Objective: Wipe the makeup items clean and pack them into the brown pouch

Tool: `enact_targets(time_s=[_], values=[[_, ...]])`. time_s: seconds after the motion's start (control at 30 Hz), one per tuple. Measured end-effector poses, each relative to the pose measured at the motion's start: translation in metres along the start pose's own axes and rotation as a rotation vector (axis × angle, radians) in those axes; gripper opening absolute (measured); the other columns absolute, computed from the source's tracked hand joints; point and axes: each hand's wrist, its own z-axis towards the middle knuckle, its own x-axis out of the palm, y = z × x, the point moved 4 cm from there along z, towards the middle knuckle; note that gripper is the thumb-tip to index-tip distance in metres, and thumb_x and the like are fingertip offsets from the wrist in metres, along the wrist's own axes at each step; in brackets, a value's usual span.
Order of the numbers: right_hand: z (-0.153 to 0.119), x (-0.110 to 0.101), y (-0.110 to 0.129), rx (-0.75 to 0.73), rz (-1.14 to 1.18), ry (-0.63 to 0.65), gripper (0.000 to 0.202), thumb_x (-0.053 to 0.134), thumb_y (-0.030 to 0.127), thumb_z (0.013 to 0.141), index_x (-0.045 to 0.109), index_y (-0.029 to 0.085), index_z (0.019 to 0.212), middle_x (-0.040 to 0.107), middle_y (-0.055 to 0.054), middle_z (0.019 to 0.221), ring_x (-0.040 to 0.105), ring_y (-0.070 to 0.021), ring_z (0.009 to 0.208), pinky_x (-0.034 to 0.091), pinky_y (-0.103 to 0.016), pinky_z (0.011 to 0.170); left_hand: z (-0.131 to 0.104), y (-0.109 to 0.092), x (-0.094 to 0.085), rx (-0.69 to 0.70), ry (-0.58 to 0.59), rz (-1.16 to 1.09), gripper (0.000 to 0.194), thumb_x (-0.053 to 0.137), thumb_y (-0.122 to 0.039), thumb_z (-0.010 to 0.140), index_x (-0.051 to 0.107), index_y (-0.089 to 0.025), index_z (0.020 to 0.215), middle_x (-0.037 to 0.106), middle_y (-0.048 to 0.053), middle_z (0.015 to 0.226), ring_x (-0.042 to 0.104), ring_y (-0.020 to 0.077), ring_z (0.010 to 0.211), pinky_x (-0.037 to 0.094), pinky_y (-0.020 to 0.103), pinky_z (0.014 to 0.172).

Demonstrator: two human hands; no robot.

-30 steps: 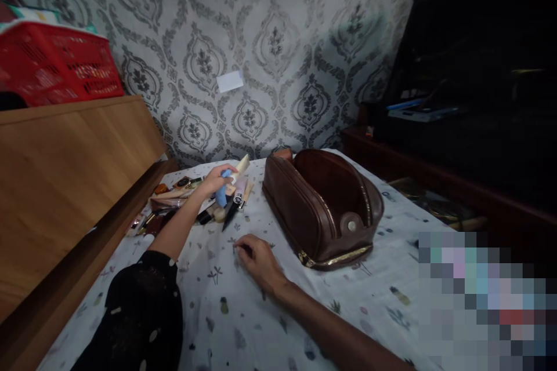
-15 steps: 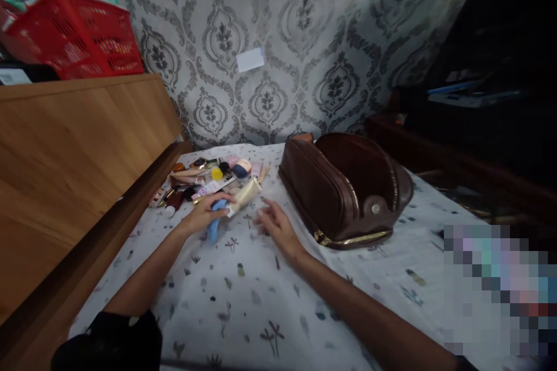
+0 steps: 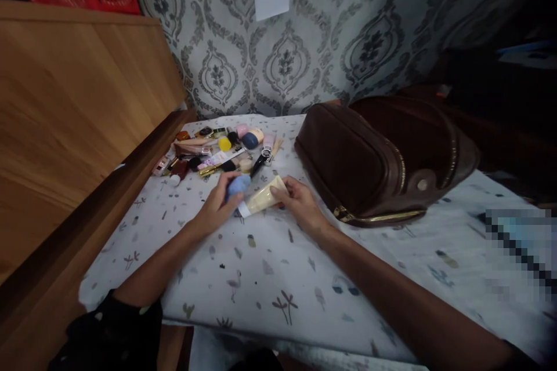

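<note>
Slantwise — cream tube (image 3: 261, 199), flat end tight in right grip (image 3: 303, 204), left grip (image 3: 216, 208) round blue cloth (image 3: 237, 186) opposite.

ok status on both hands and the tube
Right hand pinches cream tube. Left hand holds blue item by tube's white end. Open brown bag nearby, not blocking.

Home, with patterned wallpaper (image 3: 319, 40)

Held slantwise between left grip (image 3: 217, 200) and right grip (image 3: 302, 198): smooth, pale yellow tube (image 3: 261, 200) with white end to the left and flat end pinched at the right. Bunched in the left grip, just beside that white end: crumpled, soft-looking light blue cloth (image 3: 239, 184)
</note>
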Motion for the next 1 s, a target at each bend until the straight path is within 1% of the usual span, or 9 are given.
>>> enact_targets(time_s=[0.1, 0.2, 0.37, 0.53, 0.67, 0.73, 0.8, 0.9, 1.0], values=[[-0.002, -0.001, -0.001, -0.004, 0.028, 0.004, 0.035, 0.070, 0.053, 0.075, 0.059, 0.019, 0.079, 0.058, 0.001, 0.072, 0.053, -0.0139, 0.064, 0.047, -0.026, 0.056, -0.004, -0.010, 0.017, 0.155, 0.186, 0.157, 0.043, 0.048, -0.042, 0.095, 0.041, -0.019, 0.132, 0.054, 0.014, 0.130, 0.053, 0.0273, 0.119, 0.044, 0.040, 0.102], [-0.003, -0.001, -0.001, -0.016, 0.065, -0.003, 0.037, 0.069, 0.056, 0.076, 0.058, 0.020, 0.078, 0.057, 0.001, 0.071, 0.053, -0.0136, 0.063, 0.047, -0.026, 0.056, -0.004, -0.008, 0.026, 0.172, 0.222, 0.281, 0.044, 0.047, -0.041, 0.095, 0.041, -0.019, 0.133, 0.056, 0.015, 0.125, 0.056, 0.0285, 0.114, 0.047, 0.043, 0.097], [-0.005, 0.001, 0.003, -0.049, 0.092, 0.034, 0.041, 0.070, 0.059, 0.075, 0.060, 0.020, 0.079, 0.058, 0.000, 0.072, 0.053, -0.0135, 0.063, 0.048, -0.026, 0.057, -0.001, -0.001, 0.024, 0.072, 0.180, 0.226, 0.047, 0.051, -0.046, 0.093, 0.044, -0.020, 0.131, 0.060, 0.012, 0.118, 0.060, 0.0265, 0.100, 0.048, 0.038, 0.088], [-0.007, 0.004, 0.009, -0.004, 0.230, 0.035, 0.040, 0.074, 0.057, 0.073, 0.062, 0.020, 0.081, 0.065, -0.001, 0.080, 0.060, -0.0148, 0.070, 0.053, -0.027, 0.064, -0.001, -0.002, 0.021, -0.062, 0.138, 0.077, 0.046, 0.053, -0.053, 0.089, 0.049, -0.019, 0.120, 0.061, 0.002, 0.089, 0.057, 0.0192, 0.076, 0.043, 0.028, 0.068], [-0.014, 0.015, 0.017, 0.056, 0.363, 0.146, 0.041, 0.077, 0.047, 0.072, 0.065, 0.022, 0.103, 0.069, -0.003, 0.094, 0.065, -0.0166, 0.083, 0.056, -0.029, 0.071, 0.000, -0.010, 0.020, -0.095, 0.055, -0.032, 0.035, 0.045, -0.052, 0.094, 0.050, -0.020, 0.107, 0.056, -0.002, 0.077, 0.052, 0.0152, 0.069, 0.040, 0.025, 0.063], [-0.017, 0.020, 0.019, 0.082, 0.374, 0.214, 0.047, 0.076, 0.043, 0.074, 0.062, 0.023, 0.113, 0.070, -0.004, 0.097, 0.066, -0.0166, 0.083, 0.056, -0.029, 0.072, 0.000, -0.012, 0.020, -0.083, 0.036, -0.007, 0.032, 0.044, -0.052, 0.094, 0.050, -0.020, 0.096, 0.051, -0.004, 0.070, 0.049, 0.0136, 0.065, 0.038, 0.024, 0.061], [-0.019, 0.023, 0.019, 0.100, 0.372, 0.256, 0.046, 0.075, 0.042, 0.076, 0.060, 0.023, 0.115, 0.070, -0.005, 0.098, 0.066, -0.0163, 0.082, 0.056, -0.030, 0.072, -0.001, -0.014, 0.020, -0.071, 0.021, 0.088, 0.032, 0.046, -0.053, 0.093, 0.049, -0.021, 0.088, 0.048, -0.005, 0.066, 0.048, 0.0129, 0.061, 0.038, 0.024, 0.059], [-0.018, 0.022, 0.014, 0.120, 0.378, 0.252, 0.045, 0.073, 0.041, 0.077, 0.059, 0.022, 0.115, 0.070, -0.005, 0.098, 0.066, -0.0155, 0.079, 0.056, -0.030, 0.072, -0.003, -0.016, 0.020, -0.038, -0.052, 0.272, 0.032, 0.047, -0.054, 0.093, 0.052, -0.022, 0.092, 0.054, -0.003, 0.071, 0.053, 0.0155, 0.065, 0.042, 0.026, 0.064], [-0.016, 0.020, 0.008, 0.136, 0.370, 0.220, 0.046, 0.074, 0.041, 0.077, 0.059, 0.022, 0.116, 0.069, -0.003, 0.092, 0.064, -0.0146, 0.077, 0.055, -0.028, 0.068, -0.008, -0.024, 0.023, 0.142, -0.135, 0.397, 0.045, 0.046, -0.058, 0.093, 0.052, -0.021, 0.118, 0.062, 0.007, 0.101, 0.061, 0.0228, 0.092, 0.048, 0.032, 0.079]])
